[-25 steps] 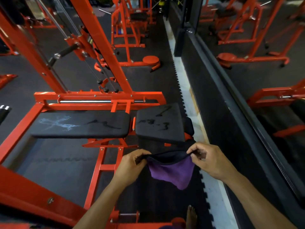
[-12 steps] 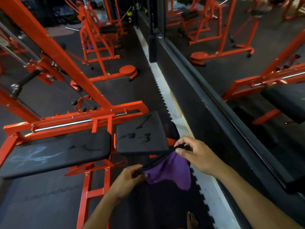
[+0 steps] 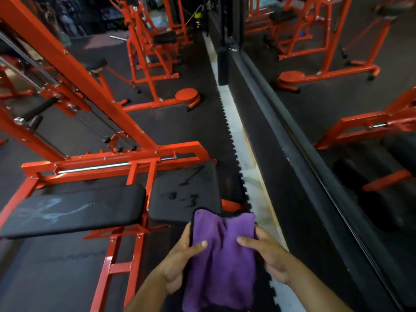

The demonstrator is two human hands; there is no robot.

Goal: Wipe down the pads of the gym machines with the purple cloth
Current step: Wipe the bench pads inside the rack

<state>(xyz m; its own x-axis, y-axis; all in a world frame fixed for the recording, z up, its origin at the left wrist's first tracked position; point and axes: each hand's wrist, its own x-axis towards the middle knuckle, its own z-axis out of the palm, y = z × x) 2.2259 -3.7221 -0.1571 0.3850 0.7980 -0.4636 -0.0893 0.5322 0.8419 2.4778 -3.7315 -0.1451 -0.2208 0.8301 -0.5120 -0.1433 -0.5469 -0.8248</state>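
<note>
Now left hand and right hand hold purple cloth.

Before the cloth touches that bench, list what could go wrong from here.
1. The purple cloth is held in both hands, left hand and right hand, with its lower end hanging loose; it might snag on the orange frame below.
2. Wet-looking streaks sit on the small pad and pale smears on the long pad; a quick pass may only spread them.
</note>
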